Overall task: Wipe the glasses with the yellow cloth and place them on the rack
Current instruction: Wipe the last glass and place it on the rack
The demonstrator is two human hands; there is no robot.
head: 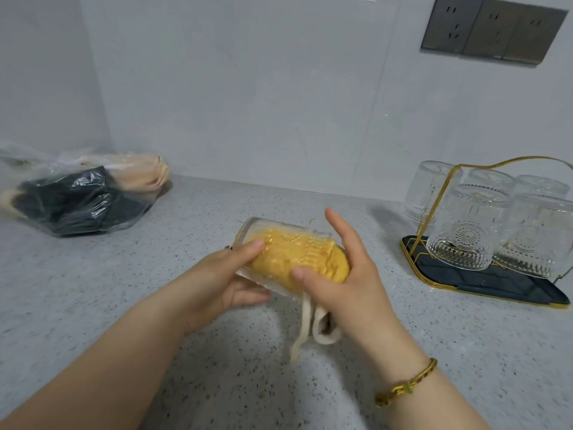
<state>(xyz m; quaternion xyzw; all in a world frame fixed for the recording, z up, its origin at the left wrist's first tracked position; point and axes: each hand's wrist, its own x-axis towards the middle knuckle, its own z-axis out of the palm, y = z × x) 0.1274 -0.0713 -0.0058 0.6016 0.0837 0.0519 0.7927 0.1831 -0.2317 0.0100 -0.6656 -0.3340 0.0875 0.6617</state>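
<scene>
Bare forearms, no sleeves; gold beaded bracelet (406, 384) on right wrist.

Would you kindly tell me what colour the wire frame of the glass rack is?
Gold: the wire frame rises from a dark tray, seen in the head view.

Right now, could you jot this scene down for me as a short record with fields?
surface: speckled grey counter
left hand: grips the glass near its base
glass: on its side, held above the counter
cloth: yellow, stuffed inside the glass, a pale end hanging out below
right hand: at the glass mouth, on the cloth, fingers spread
rack: gold wire, right, on a dark tray
rack load: five glasses upside down
far left: plastic bag with dark contents
wall: grey sockets
</scene>
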